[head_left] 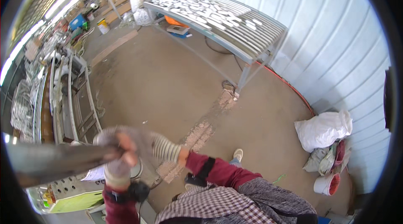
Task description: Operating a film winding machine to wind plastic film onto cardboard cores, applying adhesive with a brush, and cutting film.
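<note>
A long, dark grey bar-like thing (54, 161) reaches in from the left edge, close to the camera and smeared by motion, so its exact kind does not show. My right hand (130, 139), in a knitted glove with bare fingertips and a striped cuff, crosses to the left and curls round the bar's near end. Just below it, my left hand (118, 171), also gloved, closes on the same end from underneath. Blur partly hides the fingers of both hands.
A slatted metal table (252, 51) with several white pieces (210, 11) stands by the far wall. Metal frames (79, 102) and clutter line the left. A perforated plate (67, 188) lies near my left arm. A white sack (323, 131) and red-lined bucket (327, 184) sit right.
</note>
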The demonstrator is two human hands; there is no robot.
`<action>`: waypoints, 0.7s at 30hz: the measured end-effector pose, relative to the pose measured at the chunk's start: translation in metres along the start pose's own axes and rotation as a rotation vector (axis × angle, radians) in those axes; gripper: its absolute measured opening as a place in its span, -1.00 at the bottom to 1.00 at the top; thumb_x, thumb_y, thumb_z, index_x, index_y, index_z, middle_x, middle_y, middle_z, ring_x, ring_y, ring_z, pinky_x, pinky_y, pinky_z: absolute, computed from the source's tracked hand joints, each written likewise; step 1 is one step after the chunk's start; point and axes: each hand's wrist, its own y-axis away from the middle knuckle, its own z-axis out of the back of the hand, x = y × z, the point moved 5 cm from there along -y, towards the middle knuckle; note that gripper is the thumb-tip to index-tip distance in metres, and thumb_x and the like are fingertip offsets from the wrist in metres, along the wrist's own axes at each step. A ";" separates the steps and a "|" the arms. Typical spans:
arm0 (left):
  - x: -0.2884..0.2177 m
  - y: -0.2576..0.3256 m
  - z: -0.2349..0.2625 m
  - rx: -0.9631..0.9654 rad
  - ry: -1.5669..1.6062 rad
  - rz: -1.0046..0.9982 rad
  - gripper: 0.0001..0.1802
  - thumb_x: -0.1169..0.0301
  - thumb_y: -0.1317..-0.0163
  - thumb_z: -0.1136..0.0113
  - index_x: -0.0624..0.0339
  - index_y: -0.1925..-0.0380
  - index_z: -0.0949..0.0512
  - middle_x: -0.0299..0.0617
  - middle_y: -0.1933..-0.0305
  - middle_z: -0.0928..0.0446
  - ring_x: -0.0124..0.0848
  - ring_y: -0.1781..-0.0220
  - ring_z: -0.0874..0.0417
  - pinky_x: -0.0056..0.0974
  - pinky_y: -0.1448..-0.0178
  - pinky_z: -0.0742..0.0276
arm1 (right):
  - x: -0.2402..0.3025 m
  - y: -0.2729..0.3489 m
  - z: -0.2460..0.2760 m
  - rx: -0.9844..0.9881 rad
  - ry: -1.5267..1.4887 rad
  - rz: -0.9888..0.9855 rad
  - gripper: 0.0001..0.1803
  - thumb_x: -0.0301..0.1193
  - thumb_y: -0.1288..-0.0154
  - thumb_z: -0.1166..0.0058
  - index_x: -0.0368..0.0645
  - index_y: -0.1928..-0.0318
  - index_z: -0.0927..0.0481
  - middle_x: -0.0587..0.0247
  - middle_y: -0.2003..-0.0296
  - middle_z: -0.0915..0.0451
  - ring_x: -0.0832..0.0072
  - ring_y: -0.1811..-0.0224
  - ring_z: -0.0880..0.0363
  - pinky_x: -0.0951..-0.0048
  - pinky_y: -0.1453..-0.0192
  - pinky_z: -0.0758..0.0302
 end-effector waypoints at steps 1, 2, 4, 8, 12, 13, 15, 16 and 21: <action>0.004 -0.023 -0.043 0.099 -0.012 -0.104 -0.56 0.25 0.04 -0.46 0.12 0.44 -0.33 -0.32 0.63 -0.32 -0.39 0.64 -0.38 -0.22 0.46 -0.39 | 0.016 0.001 0.042 -0.052 -0.121 -0.041 -0.58 -0.49 -0.04 -0.32 -0.25 0.08 -0.49 0.24 0.24 -0.61 0.57 0.22 -0.54 0.48 0.14 -0.53; 0.014 -0.055 -0.087 0.210 -0.019 -0.231 -0.55 0.28 0.07 -0.49 0.13 0.42 -0.33 -0.32 0.61 -0.33 -0.39 0.63 -0.39 -0.23 0.46 -0.38 | 0.022 0.008 0.090 -0.151 0.066 0.006 -0.62 -0.50 -0.04 -0.32 -0.26 0.10 -0.52 0.26 0.29 -0.63 0.58 0.27 -0.54 0.47 0.18 -0.54; 0.024 -0.095 -0.188 0.191 0.244 0.019 -0.50 0.38 0.21 -0.58 0.15 0.31 -0.44 -0.33 0.34 -0.46 -0.52 0.33 -0.47 -0.35 0.24 -0.48 | 0.058 0.059 0.194 -0.338 0.195 -0.005 -0.65 -0.49 -0.04 -0.31 -0.28 0.12 -0.56 0.25 0.33 -0.65 0.59 0.32 -0.55 0.46 0.22 -0.54; 0.007 -0.180 -0.317 0.324 0.170 -0.280 -0.59 0.41 0.10 -0.50 0.14 0.31 -0.43 -0.27 0.24 -0.49 -0.47 0.30 -0.56 -0.36 0.20 -0.57 | 0.128 0.167 0.353 -0.547 0.322 -0.302 -0.61 -0.41 -0.03 -0.32 -0.32 0.12 -0.58 0.15 0.40 -0.66 0.57 0.36 -0.58 0.44 0.25 -0.53; -0.001 -0.260 -0.396 -0.050 0.243 -0.405 -0.57 0.09 -0.34 0.00 0.19 -0.01 -0.40 -0.34 0.53 -0.31 -0.36 0.39 -0.49 -0.30 0.24 -0.44 | 0.090 0.345 0.487 -0.778 0.835 -0.555 -0.70 -0.30 -0.01 -0.37 -0.28 0.37 -0.63 0.40 0.65 -0.46 0.66 0.59 -0.33 0.43 0.51 -0.35; 0.019 -0.283 -0.384 -0.079 0.214 -0.372 -0.59 0.06 -0.31 -0.05 0.17 0.08 -0.43 -0.32 0.48 -0.40 -0.41 0.42 -0.53 -0.33 0.30 -0.50 | 0.097 0.380 0.501 -0.831 0.831 -0.624 -0.71 -0.29 0.03 -0.39 -0.25 0.41 -0.63 0.28 0.66 -0.53 0.61 0.63 -0.40 0.38 0.50 -0.39; 0.110 -0.314 -0.368 -0.150 0.153 -0.156 -0.59 0.02 -0.28 -0.12 0.14 0.17 -0.46 -0.32 0.42 -0.46 -0.47 0.45 -0.52 -0.37 0.37 -0.50 | 0.093 0.473 0.532 -0.924 0.830 -0.873 -0.74 -0.28 0.07 -0.32 -0.20 0.45 -0.61 0.06 0.61 -0.56 0.30 0.57 -0.55 0.30 0.40 -0.47; 0.167 -0.318 -0.363 -0.200 0.100 0.019 -0.59 0.02 -0.26 -0.15 0.13 0.17 -0.46 -0.34 0.41 -0.45 -0.49 0.45 -0.48 -0.38 0.38 -0.45 | 0.096 0.509 0.543 -0.894 0.879 -0.936 -0.75 -0.31 0.07 -0.32 -0.21 0.41 -0.62 0.11 0.61 -0.57 0.32 0.56 -0.56 0.31 0.40 -0.47; 0.413 -0.286 -0.446 -0.031 0.415 0.689 -0.68 0.19 -0.21 -0.23 0.12 0.22 -0.39 -0.20 0.46 -0.53 -0.29 0.46 -0.62 -0.16 0.36 -0.64 | 0.130 0.621 0.556 -0.728 0.965 -1.396 -0.59 -0.09 -0.01 -0.26 -0.20 0.33 -0.65 0.09 0.56 -0.62 0.30 0.49 -0.61 0.24 0.35 -0.50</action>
